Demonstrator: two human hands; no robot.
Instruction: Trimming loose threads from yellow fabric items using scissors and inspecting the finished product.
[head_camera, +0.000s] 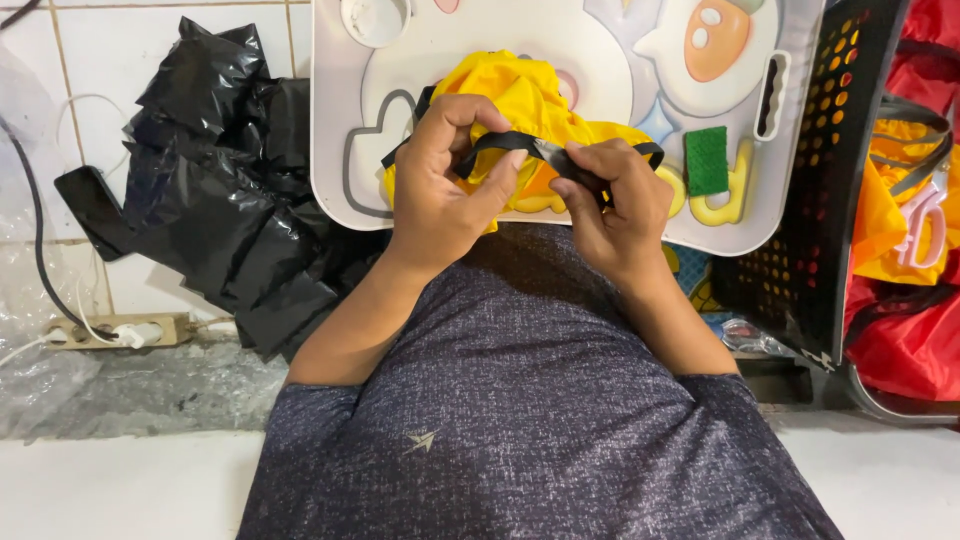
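Black plastic bags (225, 190) are lying heaped beside me, a power strip (115, 331) is sitting against the wall, and a black crate (815, 170) is standing nearby, with a green sponge (706, 160) resting on my tray (330, 120).

Yellow cloth (520, 95) with black strap (500, 140), green sponge (706, 160), black basket (810, 180).

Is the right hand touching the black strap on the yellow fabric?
Touching. The head view shows the right hand pinching the black strap between its fingertips, with no gap; the left hand grips the same strap over the yellow fabric.
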